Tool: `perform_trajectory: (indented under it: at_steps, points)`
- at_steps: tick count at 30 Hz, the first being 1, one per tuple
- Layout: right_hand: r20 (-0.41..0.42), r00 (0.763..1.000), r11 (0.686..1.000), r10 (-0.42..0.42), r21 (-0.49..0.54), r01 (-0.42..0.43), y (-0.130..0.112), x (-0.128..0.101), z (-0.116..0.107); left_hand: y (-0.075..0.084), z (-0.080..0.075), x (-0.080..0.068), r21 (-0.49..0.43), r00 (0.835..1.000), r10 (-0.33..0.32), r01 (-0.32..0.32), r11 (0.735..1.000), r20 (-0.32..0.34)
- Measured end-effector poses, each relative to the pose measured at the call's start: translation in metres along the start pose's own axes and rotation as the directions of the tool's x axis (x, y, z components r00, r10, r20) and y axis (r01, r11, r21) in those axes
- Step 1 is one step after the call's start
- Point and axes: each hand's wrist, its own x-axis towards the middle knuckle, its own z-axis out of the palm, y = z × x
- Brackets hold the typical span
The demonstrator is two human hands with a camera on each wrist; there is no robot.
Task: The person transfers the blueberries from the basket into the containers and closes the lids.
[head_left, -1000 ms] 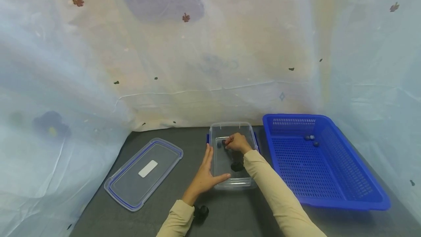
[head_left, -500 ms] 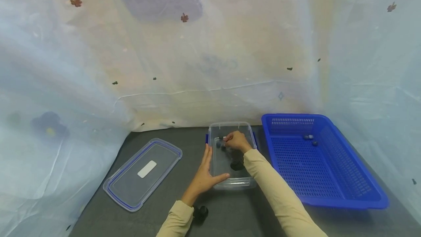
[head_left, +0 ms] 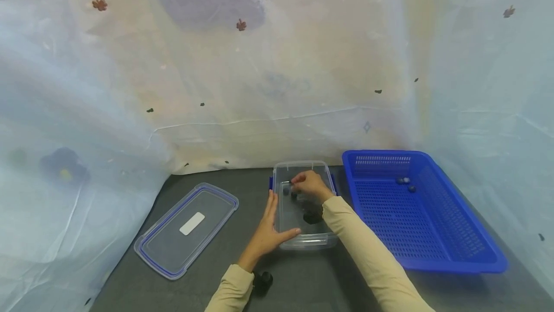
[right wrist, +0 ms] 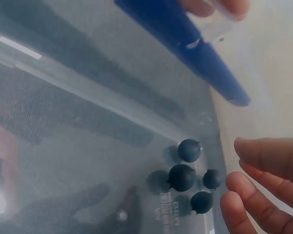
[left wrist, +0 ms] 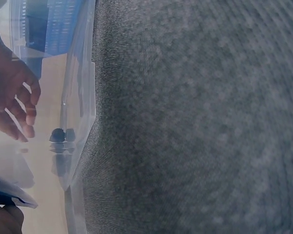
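Observation:
A clear plastic container [head_left: 308,242] stands on the dark mat. My left hand [head_left: 268,228] lies flat along its left wall, fingers straight and the thumb across the near corner. My right hand [head_left: 308,184] hovers inside the container near the far end, with fingers [right wrist: 254,195] loosely curled and nothing visible between them. Just beside those fingertips, several small dark balls [right wrist: 181,176] sit clustered in a corner on the container floor. The left wrist view shows the same balls [left wrist: 58,135] and the right hand's fingers [left wrist: 19,97] through the clear wall [left wrist: 80,97].
A blue slotted basket [head_left: 433,254] stands right of the container, with a few small dark balls [head_left: 404,181] at its far end. The container's lid [head_left: 186,228] lies flat at the left. A dark object [head_left: 262,280] sits by my left sleeve. Pale sheeting surrounds the mat.
My right hand has risen a little from the container floor toward the far end, leaving the dark balls lying there. The left hand has stayed against the wall.

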Motion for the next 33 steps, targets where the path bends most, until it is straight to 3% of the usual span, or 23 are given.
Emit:
perform_trajectory:
  at_steps: [5,18,26,28,33]
  points:
    - [0.003,0.998,0.998,-0.059,-0.004,0.059,-0.003,-0.004,-0.006,0.001,0.0,-0.001,-0.009,1.0,0.009,-0.009,1.0,-0.005]
    - [-0.038,0.977,0.962,-0.209,0.174,0.213,-0.013,-0.021,-0.027,0.001,0.0,-0.001,-0.009,1.0,-0.022,0.022,1.0,0.0]
    - [-0.069,0.972,0.947,-0.222,0.221,0.232,-0.018,-0.033,-0.044,-0.001,0.0,-0.001,-0.009,1.0,-0.021,0.021,1.0,-0.005]
    - [-0.084,0.972,0.944,-0.221,0.23,0.235,-0.018,-0.034,-0.048,0.011,-0.002,-0.003,-0.014,1.0,-0.021,0.021,1.0,0.0]
    - [-0.139,0.967,0.951,-0.215,0.195,0.239,-0.02,-0.04,-0.059,0.012,-0.003,-0.003,-0.004,1.0,-0.017,0.017,1.0,0.001]
